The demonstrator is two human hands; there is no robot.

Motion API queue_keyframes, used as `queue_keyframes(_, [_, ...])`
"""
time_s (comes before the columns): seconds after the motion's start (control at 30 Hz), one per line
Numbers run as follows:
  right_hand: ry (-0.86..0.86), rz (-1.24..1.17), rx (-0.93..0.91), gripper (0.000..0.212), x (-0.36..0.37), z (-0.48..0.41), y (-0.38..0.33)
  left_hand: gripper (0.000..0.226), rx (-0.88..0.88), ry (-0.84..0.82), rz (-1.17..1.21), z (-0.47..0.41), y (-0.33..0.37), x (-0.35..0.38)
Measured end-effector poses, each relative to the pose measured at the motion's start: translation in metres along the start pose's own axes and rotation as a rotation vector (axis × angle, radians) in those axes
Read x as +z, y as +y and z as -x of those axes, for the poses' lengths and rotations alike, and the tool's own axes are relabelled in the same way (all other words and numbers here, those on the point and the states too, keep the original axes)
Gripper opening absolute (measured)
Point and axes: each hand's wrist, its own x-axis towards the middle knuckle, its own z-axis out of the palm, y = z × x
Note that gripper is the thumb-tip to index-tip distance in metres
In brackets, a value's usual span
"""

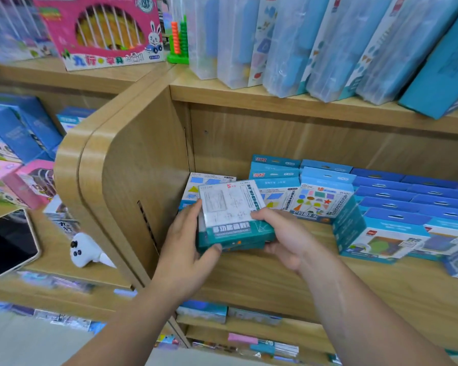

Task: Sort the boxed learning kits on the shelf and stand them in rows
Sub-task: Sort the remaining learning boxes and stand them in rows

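Two hands: both grip one stack of boxes (232, 220), seen from above.
Left fingers (192, 213): curled up the stack's left side, thumb pressed on its teal front edge.
Right fingers (263, 215): bent over the stack's right edge, tips on the white top face; I cannot see the thumb.
Left hand (185, 244): clamped on the stack, close to the side panel (143, 159).
Right hand (286, 233): clamped on the stack from the right.
Stack: I make out a white-and-teal box on top and a second teal edge just under it. It is tilted with its far end raised, at the left end of the compartment, over the shelf board (275, 283). I cannot tell whether it touches the board.
Behind the stack: a leaning box (209, 180) with coloured shapes sits in the back left corner.
Right of the stack: a shapes box (319, 200) stands before pale blue boxes (275, 170); rows of dark blue boxes (407, 192) run on rightward.
Shelf above: clear cases (280, 40) lean in a row.
Far left: a pink box (98, 30), an abacus (179, 38), a phone (8, 241).
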Motion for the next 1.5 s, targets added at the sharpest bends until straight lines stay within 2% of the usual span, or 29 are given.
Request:
queue_keyframes(0.13, [-0.041,0.012,0.007,0.016,-0.015,0.016,0.010,0.066,0.076,0.035,0.032,0.013,-0.007,-0.004])
queue_keyframes(0.23, [-0.044,0.020,0.010,0.017,-0.028,0.021,0.016,0.058,0.063,0.043,0.007,0.015,-0.009,-0.002])
queue_keyframes(0.33, [-0.042,-0.004,-0.017,0.018,-0.031,0.018,0.013,0.067,0.029,0.029,-0.003,0.013,-0.014,0.007])
queue_keyframes(0.47, [-0.075,0.012,-0.067,0.029,-0.031,0.006,0.004,0.069,-0.036,0.011,-0.013,0.004,-0.012,0.014])
queue_keyframes(0.6, [-0.083,-0.006,-0.074,0.032,-0.041,0.002,0.007,0.079,-0.084,0.006,-0.117,-0.002,-0.008,0.016])
queue_keyframes(0.7, [-0.088,0.010,-0.069,0.034,-0.057,0.006,0.017,0.075,-0.079,0.055,-0.190,-0.004,-0.005,0.016])
queue_keyframes(0.87, [-0.102,0.020,-0.022,0.050,-0.094,0.022,0.032,0.082,-0.058,0.048,-0.262,0.003,0.000,0.023])
queue_keyframes(1.0, [-0.105,0.086,0.040,0.048,-0.117,0.032,0.042,0.074,0.027,0.073,-0.335,0.014,0.003,0.039])
queue_keyframes(1.1, [-0.079,0.133,0.064,0.035,-0.128,0.039,0.046,0.067,0.093,0.011,-0.301,0.023,0.006,0.057])
queue_keyframes(1.17, [-0.059,0.180,0.052,0.033,-0.136,0.041,0.045,0.067,0.106,-0.071,-0.256,0.028,0.007,0.072])
queue_keyframes(1.37, [0.080,0.391,0.013,0.022,-0.165,0.040,0.047,0.087,0.035,-0.332,-0.119,0.027,0.018,0.112])
queue_keyframes(1.5, [0.221,0.746,-0.159,0.021,-0.188,0.049,0.053,0.076,-0.028,-0.362,-0.118,0.023,0.032,0.135])
